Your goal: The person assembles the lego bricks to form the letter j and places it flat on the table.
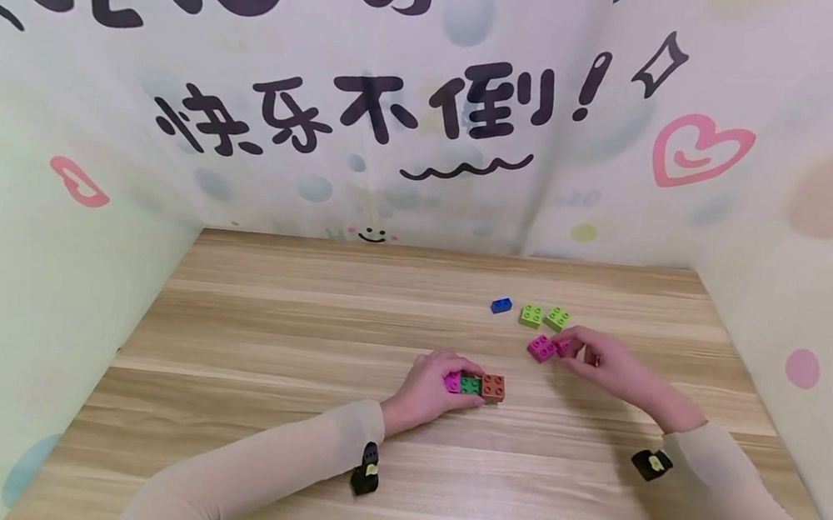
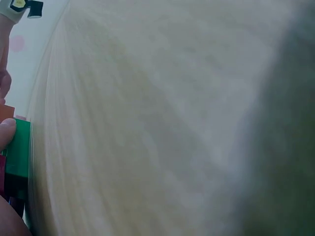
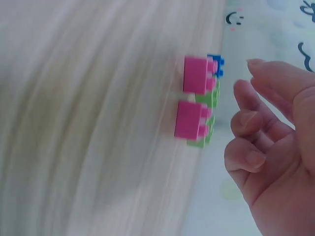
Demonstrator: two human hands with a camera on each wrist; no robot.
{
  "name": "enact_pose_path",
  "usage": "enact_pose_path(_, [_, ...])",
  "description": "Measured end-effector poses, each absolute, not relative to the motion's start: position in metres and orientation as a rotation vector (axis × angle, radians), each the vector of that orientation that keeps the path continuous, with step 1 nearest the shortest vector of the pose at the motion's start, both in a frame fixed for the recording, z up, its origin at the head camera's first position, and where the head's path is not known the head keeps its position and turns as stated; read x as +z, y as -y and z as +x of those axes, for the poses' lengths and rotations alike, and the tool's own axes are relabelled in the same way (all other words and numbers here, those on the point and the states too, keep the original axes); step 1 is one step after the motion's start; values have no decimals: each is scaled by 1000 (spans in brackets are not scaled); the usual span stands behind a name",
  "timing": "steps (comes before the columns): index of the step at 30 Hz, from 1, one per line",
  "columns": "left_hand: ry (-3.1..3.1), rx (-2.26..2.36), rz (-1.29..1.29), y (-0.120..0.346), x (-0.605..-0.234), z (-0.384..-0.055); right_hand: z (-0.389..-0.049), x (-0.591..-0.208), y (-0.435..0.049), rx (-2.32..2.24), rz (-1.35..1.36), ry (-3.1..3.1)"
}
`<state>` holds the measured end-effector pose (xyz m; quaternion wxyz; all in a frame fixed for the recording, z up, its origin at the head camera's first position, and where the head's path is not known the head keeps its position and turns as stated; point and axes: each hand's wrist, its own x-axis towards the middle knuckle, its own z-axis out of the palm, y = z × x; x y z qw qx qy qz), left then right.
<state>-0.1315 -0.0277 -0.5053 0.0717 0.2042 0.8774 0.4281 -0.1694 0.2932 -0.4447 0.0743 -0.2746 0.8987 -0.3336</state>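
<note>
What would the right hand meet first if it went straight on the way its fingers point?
The right hand would probably meet the nearer pink brick first, though the head view leaves its height unclear.

A booth, by its look: printed walls point(image 1: 466, 214) with cartoon lettering point(image 1: 379, 114) enclose a table point(image 1: 270, 296).

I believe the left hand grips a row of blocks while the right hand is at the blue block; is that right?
Nearly: the left hand grips a row of blocks, but the head view shows the right hand at two pink blocks.
</note>
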Motion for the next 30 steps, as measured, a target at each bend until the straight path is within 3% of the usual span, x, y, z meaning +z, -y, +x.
enact_pose_path(30, [-2637,1285,616,28,-503,-131,-198,-474,-318,-866,-680,-2751])
